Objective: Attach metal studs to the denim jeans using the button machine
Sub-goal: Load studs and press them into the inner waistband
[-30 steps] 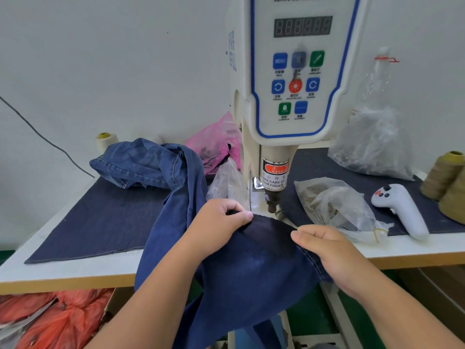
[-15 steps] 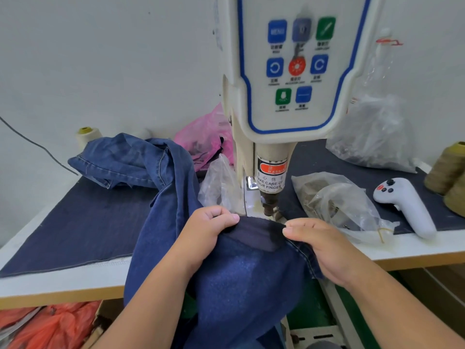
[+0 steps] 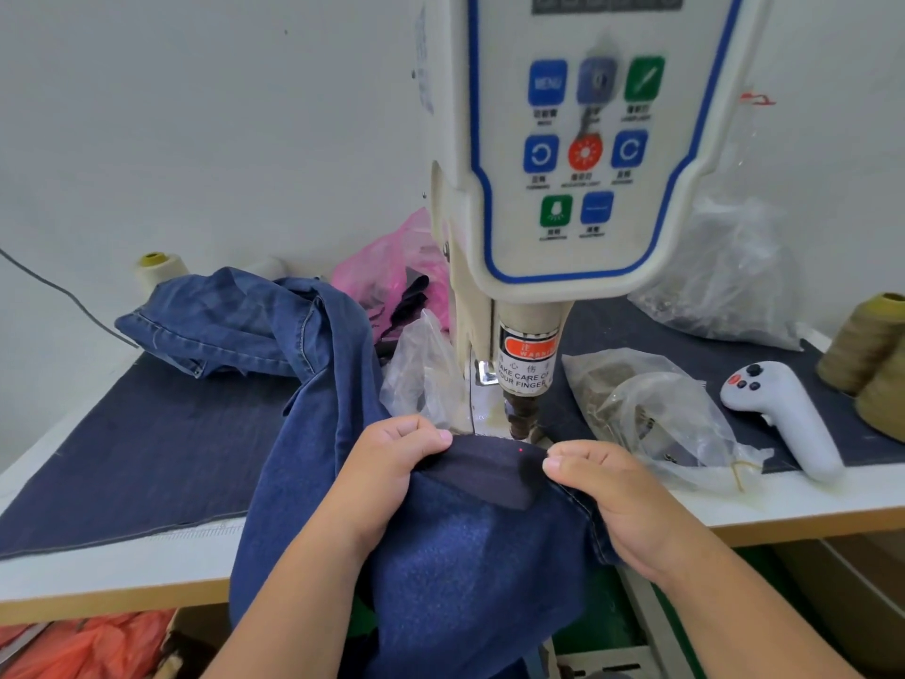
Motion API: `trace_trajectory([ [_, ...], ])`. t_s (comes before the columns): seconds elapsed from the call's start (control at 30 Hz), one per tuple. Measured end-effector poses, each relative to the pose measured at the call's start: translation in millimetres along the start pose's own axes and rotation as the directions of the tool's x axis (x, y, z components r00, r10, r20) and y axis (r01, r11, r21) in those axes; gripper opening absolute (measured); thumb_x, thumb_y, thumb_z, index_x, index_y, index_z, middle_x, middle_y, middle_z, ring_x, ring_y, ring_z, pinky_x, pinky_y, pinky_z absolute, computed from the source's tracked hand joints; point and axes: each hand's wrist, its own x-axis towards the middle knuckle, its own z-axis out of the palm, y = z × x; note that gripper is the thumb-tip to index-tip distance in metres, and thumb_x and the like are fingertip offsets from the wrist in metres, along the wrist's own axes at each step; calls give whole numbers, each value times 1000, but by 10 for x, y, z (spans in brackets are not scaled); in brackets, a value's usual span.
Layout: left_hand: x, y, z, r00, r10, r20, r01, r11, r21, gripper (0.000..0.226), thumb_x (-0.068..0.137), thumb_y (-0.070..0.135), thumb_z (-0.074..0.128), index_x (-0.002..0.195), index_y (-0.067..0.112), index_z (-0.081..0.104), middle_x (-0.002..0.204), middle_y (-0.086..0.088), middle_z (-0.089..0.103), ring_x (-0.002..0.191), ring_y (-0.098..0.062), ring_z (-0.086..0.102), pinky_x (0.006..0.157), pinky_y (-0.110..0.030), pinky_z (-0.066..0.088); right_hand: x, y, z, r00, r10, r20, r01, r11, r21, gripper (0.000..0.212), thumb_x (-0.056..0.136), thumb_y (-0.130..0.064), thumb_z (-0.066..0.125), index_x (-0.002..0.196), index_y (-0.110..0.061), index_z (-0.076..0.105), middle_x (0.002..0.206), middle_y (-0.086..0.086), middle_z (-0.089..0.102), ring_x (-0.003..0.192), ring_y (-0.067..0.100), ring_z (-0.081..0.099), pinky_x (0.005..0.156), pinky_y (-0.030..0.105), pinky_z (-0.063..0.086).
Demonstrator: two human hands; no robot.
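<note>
Jeans [image 3: 455,556] under machine [image 3: 524,414]: my left hand [image 3: 387,472] and right hand [image 3: 617,502] each pinch the edge. Clear bag [image 3: 651,419] on desk [image 3: 808,502], contents unclear.

head: single wide-angle view from the person's head | faces forward and down over the table [image 3: 147,575] front edge | close: machine [image 3: 578,178] panel fills the upper centre, top cropped | both hands at lower centre, forearms running out the bottom | edges bowed by the lens | no second view to overlap
</note>
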Motion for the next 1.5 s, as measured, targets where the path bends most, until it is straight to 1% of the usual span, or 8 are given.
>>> trace_trajectory([
  [0.13,-27,-10,19,1000,-1,-24,1,1000,-4,34,69,36,69,55,20,43,71,-8,35,71,-22,33,66,-34,28,-19,-37,51,999,-42,-32,41,999,-33,28,74,-40,66,58,-20,52,63,7,40,62,16,39,60,30,32],
  [0.4,-29,-30,0,1000,-5,-6,5,1000,5,34,67,41,70,51,24,45,63,-1,41,62,-14,39,64,-31,32,-24,-40,87,992,-73,-100,60,990,-126,37,71,-40,62,58,-16,36,67,8,33,66,22,28,64,36,24],
  [0.6,-4,-59,9,1000,0,-21,0,1000,1,32,72,35,69,50,23,48,61,2,44,61,-12,42,63,-30,33,-18,-42,97,989,-90,-117,69,983,-172,32,71,-40,60,54,-24,38,64,6,30,62,16,29,62,34,24],
  [0.77,-13,-52,10,1000,-4,-21,4,1000,-3,31,72,34,70,53,21,48,67,-6,42,68,-19,40,66,-32,32,-34,-71,111,988,-94,-120,67,974,-216,33,69,-41,59,52,-24,36,61,1,29,59,12,29,58,32,24],
  [0.87,-20,-44,5,1000,-8,-18,7,1000,-9,31,71,35,70,54,20,48,71,-8,41,72,-22,38,70,-34,31,-35,-70,102,990,-86,-113,60,975,-214,39,69,-40,59,57,-13,33,66,6,30,65,22,27,63,37,23],
  [0.97,-14,-47,-1,1000,-8,-14,8,1000,9,31,71,37,70,54,21,49,69,-7,41,71,-21,39,70,-34,32,-24,-56,76,993,-62,-100,39,976,-213,44,71,-42,58,61,-7,33,68,7,34,69,22,29,66,39,25],
  [1.23,-7,-83,-8,1000,-1,-15,1,1000,-8,29,73,37,70,57,19,54,69,-6,47,71,-19,45,71,-33,36,-9,-30,52,995,-59,-79,42,978,-205,33,75,-42,59,56,-22,40,63,6,36,62,17,34,64,37,28],
  [1.5,-34,-67,5,1000,3,-28,-3,1000,-9,28,73,37,70,63,15,54,72,-9,47,73,-21,44,74,-35,35,-30,-46,68,994,-72,-79,54,977,-208,32,73,-42,59,54,-22,41,62,6,36,62,16,35,63,35,29],
])
